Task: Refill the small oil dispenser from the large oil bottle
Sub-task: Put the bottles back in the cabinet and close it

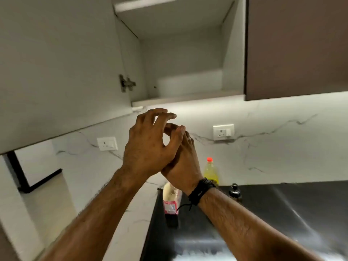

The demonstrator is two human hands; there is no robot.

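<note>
Kitchen tabletop (131,213) w/ large oil bottle (211,171), capped. Left hand (148,146) and right hand (183,164) raised, fingers loose, empty. Risk: elbow toppling bottle.

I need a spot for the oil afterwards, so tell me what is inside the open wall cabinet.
The open wall cabinet shows one bare upper shelf from below and a pale bottom board; nothing stands out there. The upper shelf's top is hidden from this angle.

Oil bottle (211,171) behind dispenser (234,191).
</note>
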